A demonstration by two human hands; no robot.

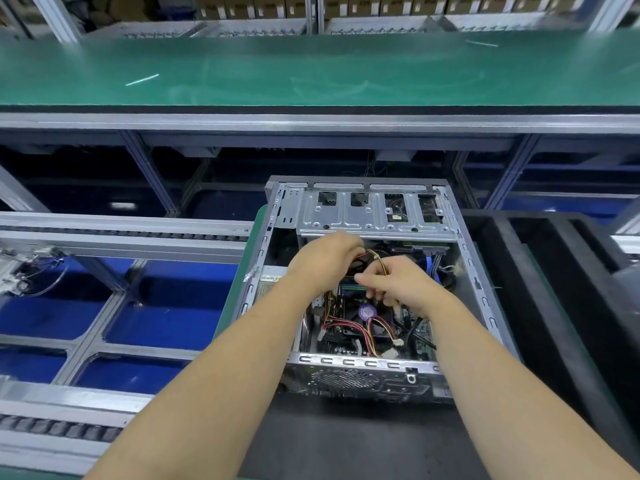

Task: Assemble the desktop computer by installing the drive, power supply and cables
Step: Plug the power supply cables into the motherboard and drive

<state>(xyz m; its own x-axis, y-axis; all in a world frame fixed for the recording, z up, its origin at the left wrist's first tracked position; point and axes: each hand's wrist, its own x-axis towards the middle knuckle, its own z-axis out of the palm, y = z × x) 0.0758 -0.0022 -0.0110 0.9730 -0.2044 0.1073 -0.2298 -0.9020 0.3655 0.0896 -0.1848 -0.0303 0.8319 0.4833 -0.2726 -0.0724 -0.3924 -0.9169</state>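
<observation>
Two bare hands work among the cables inside an open desktop computer case (367, 285) lying on its side.

The case rests on a dark mat (346, 441) in front of me, its open side up, with a silver drive cage (374, 213) across the far end. The left hand (325, 261) reaches in just below the cage, fingers curled over a bundle of red, yellow and black cables (375, 259); how firmly it grips I cannot tell. The right hand (398, 285), close beside it, has its fingers bent and pinches a pale connector (396, 305) on those wires. Below the hands sits a fan with a purple sticker (367, 311). A green conveyor belt (311, 71) runs behind the case.
</observation>
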